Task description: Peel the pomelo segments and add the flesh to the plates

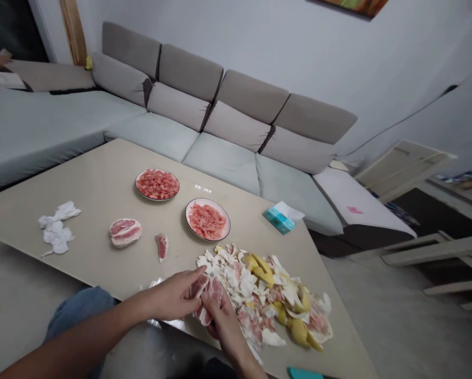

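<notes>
My left hand (pixel 173 295) and my right hand (pixel 220 316) meet at the table's near edge, both gripping a pink pomelo segment (pixel 206 297) with its pale membrane partly torn back. Fingers hide much of it. Just beyond them lies a large heap of pomelo peel and membrane scraps (pixel 255 295), white, pink and yellow, touching my right hand. Farther up the beige table (pixel 94 179) are several peeled pieces: a chunk of pomelo (pixel 125 232) and a lone segment (pixel 162 246). Two white plates (pixel 157 170) (pixel 207 199) hold pink pulp.
Crumpled white tissues (pixel 56 227) lie at the table's left, and a teal tissue packet (pixel 279 218) at its far right. A teal object (pixel 304 373) pokes out at the bottom. A grey-green sectional sofa (pixel 220 163) runs behind the table; my jeans-clad knee (pixel 80 308) sits below it.
</notes>
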A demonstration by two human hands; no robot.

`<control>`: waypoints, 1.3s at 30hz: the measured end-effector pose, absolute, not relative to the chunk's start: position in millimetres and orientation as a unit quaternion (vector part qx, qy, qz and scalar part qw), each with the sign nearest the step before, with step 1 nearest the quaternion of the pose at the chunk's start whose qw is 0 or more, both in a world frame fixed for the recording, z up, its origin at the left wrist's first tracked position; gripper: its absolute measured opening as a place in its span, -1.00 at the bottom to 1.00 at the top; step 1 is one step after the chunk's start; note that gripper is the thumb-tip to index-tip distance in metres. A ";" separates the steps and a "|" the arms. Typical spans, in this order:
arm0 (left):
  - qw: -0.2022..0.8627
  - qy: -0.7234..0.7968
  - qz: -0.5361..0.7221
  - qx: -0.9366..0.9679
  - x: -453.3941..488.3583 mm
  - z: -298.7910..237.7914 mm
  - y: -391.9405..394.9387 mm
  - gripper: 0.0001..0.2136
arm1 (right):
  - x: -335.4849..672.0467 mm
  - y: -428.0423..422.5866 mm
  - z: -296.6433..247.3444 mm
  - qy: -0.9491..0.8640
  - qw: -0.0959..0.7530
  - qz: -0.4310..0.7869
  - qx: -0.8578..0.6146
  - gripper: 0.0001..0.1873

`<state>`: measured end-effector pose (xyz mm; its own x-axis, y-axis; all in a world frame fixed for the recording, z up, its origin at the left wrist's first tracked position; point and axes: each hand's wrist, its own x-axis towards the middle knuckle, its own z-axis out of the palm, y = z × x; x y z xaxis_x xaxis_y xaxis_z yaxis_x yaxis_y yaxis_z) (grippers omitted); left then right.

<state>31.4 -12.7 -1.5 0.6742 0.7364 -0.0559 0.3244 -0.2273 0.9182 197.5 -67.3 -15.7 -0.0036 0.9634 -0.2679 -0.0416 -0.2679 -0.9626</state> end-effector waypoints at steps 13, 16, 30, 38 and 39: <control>0.568 0.312 0.178 0.741 29.3 12.2 -18.5 -0.44 | 195.7 -61.6 18.4 -0.441 0.358 0.654 -0.500 -0.62; 0.598 0.287 0.177 0.727 26.0 18.3 -17.9 -0.43 | 198.5 -61.8 26.3 -0.443 0.317 0.673 -0.500 -0.64; 0.503 0.331 0.248 0.759 36.4 10.1 -33.5 -0.50 | 202.3 -56.9 48.8 -0.494 0.293 0.599 -0.557 -0.89; 0.595 0.304 0.239 0.705 30.7 20.5 -33.6 -0.67 | 204.9 -57.8 52.3 -0.467 0.229 0.695 -0.497 -0.88; 0.622 0.297 0.228 0.688 30.5 20.7 -33.5 -0.67 | 207.1 -57.6 54.6 -0.463 0.212 0.709 -0.488 -0.88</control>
<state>30.5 -33.5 20.7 0.7192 0.6925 -0.0565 0.1256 -0.0497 0.9908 207.1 -57.6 54.6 -0.4329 0.7524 -0.4964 0.1513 -0.4822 -0.8629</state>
